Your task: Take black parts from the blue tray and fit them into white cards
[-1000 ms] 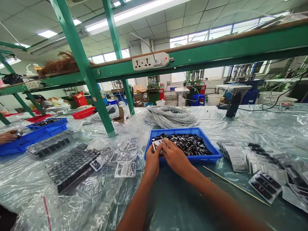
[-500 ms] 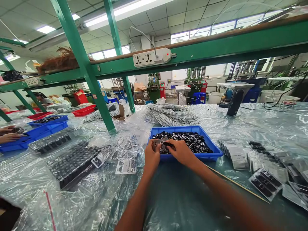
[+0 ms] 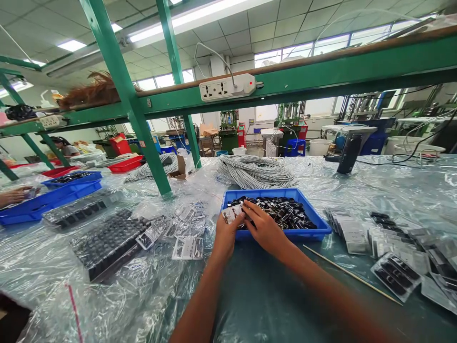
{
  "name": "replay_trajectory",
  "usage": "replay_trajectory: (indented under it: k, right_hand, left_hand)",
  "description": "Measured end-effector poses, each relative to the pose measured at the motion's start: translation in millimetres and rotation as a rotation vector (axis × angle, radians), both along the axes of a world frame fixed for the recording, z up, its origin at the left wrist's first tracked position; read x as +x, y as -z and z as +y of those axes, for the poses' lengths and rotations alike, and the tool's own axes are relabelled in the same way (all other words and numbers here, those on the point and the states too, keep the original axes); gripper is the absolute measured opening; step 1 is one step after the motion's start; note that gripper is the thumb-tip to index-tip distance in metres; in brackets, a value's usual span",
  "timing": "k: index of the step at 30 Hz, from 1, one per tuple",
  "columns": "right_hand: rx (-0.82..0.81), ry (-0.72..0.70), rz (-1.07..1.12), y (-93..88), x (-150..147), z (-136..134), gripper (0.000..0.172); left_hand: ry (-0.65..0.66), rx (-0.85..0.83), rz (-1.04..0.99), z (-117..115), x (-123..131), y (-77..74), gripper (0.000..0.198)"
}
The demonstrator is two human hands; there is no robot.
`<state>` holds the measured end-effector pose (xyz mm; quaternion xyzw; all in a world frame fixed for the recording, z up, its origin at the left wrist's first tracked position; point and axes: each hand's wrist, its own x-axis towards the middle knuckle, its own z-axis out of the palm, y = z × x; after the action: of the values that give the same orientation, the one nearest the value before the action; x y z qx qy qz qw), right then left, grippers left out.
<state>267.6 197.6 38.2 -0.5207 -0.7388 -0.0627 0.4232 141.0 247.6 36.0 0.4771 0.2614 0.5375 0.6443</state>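
My left hand (image 3: 224,237) is closed on the near left edge of a small clear plastic packet (image 3: 232,214), its thumb lying along the front. Small dark shapes show in the packet, too small to make out. From the other side my right hand (image 3: 266,229) pinches the packet's right edge with its fingertips. Both hands are over the near left part of a blue tray (image 3: 312,234). Small black parts with shiny metal bits (image 3: 289,213) fill that tray; their kind is unclear.
Left of the tray lie loose clear packets (image 3: 188,247) and a block of black pieces under plastic (image 3: 107,240). Stacked filled packets (image 3: 396,274) and a thin stick (image 3: 352,274) lie right. Behind are coiled grey cable (image 3: 255,171) and a green post (image 3: 148,147). A co-worker's hand (image 3: 14,196) is far left.
The packet has tilted up so its face shows more. My right hand's fingers have shifted from a dark piece over the packet to its right edge. The co-worker's hands have drawn left.
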Motion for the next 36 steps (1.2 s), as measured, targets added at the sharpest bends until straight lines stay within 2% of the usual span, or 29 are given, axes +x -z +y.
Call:
replay_trajectory:
  k: [7,11,13,15,17,19,21,24,26,27,31,36]
  right_hand:
    - [0.019,-0.051,0.189,6.1,-5,0,0.038]
    - [-0.130,-0.099,0.328,-1.5,1,-2,0.035]
    - [-0.199,-0.120,0.344,-5.4,6,0,0.029]
    - [-0.171,-0.102,0.319,-6.1,9,3,0.025]
    - [-0.099,-0.060,0.308,-3.6,10,5,0.025]
    - [-0.070,-0.047,0.345,0.1,7,7,0.025]
    - [-0.087,-0.064,0.377,2.6,2,6,0.027]
    - [-0.103,-0.061,0.339,3.3,-4,5,0.035]
    - [-0.109,-0.037,0.302,2.3,-5,5,0.027]
    - [-0.115,-0.033,0.288,1.6,-5,6,0.021]
    - [-0.126,-0.004,0.214,-4.0,-4,7,0.009]
    - [-0.152,0.196,0.032,-10.5,-15,5,0.013]
  left_hand:
    - [-0.026,0.020,0.041,4,-8,1.6,0.047]
    - [-0.060,0.119,0.184,3,-12,-6.5,0.042]
    - [-0.156,0.238,0.363,4,-15,-11.0,0.033]
    - [-0.326,0.336,0.519,8,-20,-13.5,0.026]
    - [-0.525,0.353,0.571,15,-26,-12.7,0.025]
    - [-0.636,0.313,0.531,23,-31,-9.3,0.029]
    - [-0.591,0.261,0.459,28,-31,-4.9,0.034]
    - [-0.353,0.205,0.395,25,-24,-0.9,0.037]
    - [-0.245,0.195,0.387,20,-18,-1.3,0.039]
    - [-0.231,0.199,0.392,18,-17,-2.4,0.039]
    - [-0.308,0.273,0.494,14,-20,-10.2,0.035]
    - [-0.545,0.395,0.747,13,-23,-20.7,0.029]
